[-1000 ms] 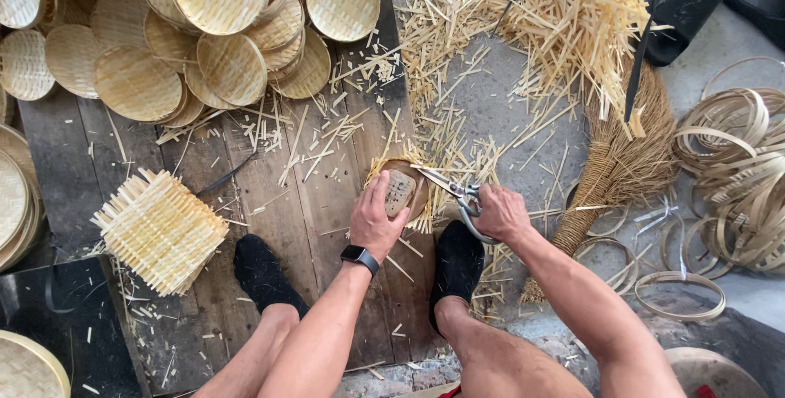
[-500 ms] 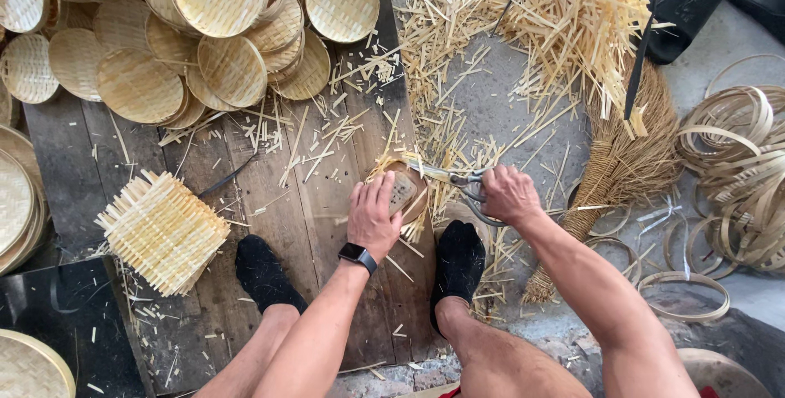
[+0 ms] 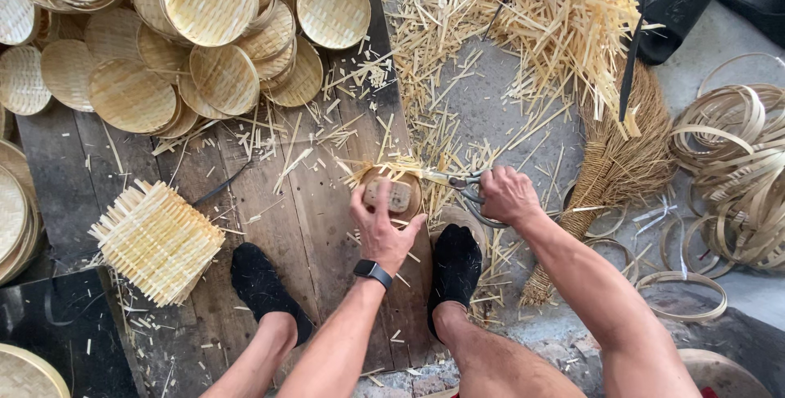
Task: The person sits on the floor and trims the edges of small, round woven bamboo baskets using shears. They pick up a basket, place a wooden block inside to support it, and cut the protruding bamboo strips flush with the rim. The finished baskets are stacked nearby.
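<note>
My left hand (image 3: pixel 381 229) presses down on a small round woven bamboo piece with a wooden disc on top (image 3: pixel 393 191), lying on the dark wooden boards. My right hand (image 3: pixel 508 195) grips a pair of scissors (image 3: pixel 460 185) whose blades reach the right edge of the round piece, among its sticking-out bamboo strips. A smartwatch sits on my left wrist. Both my feet in black socks (image 3: pixel 455 265) rest on the boards below the piece.
A heap of finished round woven trays (image 3: pixel 208 38) lies at the upper left. A square woven mat (image 3: pixel 157 240) sits left. Cut bamboo strips (image 3: pixel 540 14) cover the top middle. A straw broom (image 3: pixel 609 161), bamboo hoops (image 3: pixel 736 169) and black sandals (image 3: pixel 679 2) are right.
My left hand has turned the round piece slightly and shifted lower on it. The scissors have moved along its right edge, closer to the piece.
</note>
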